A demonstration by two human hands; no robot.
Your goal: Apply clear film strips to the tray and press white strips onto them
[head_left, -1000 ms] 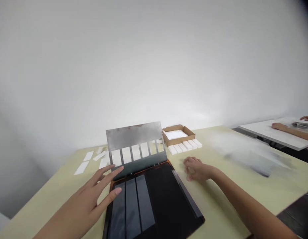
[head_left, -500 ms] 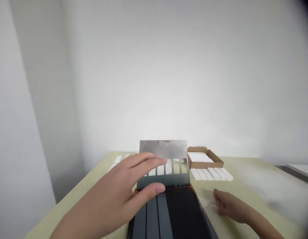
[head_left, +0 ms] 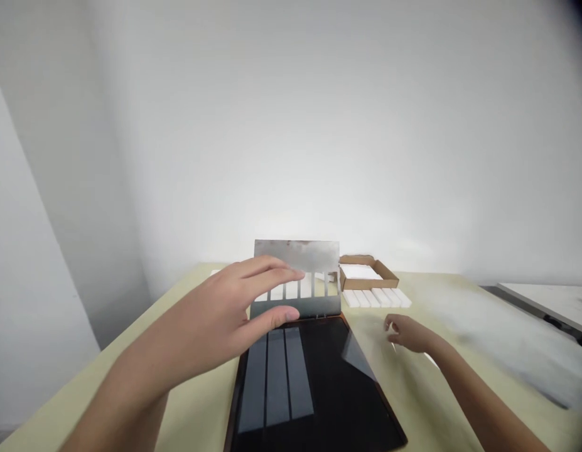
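Note:
My left hand [head_left: 243,301] hovers over the far end of a flat black panel [head_left: 342,389], its fingers and thumb apart with nothing between them. The panel has an orange-brown rim and grey reflected strips. Behind it stands an upright metal plate [head_left: 297,253] with slots in its lower part, partly hidden by my left hand. To the right of the panel, my right hand [head_left: 408,333] is low over the table with curled fingers. A thin pale thing shows by its fingertips, too blurred to make out.
A cardboard box [head_left: 389,278] holding white sheets stands at the back right. Several white blocks [head_left: 378,297] lie in a row before it on the yellowish table [head_left: 196,402]. Another white surface [head_left: 545,298] is at the far right.
The view has tipped down, showing more of the black panel. My right hand appears farther up and slightly left in the view. My left hand stays over the panel's far end.

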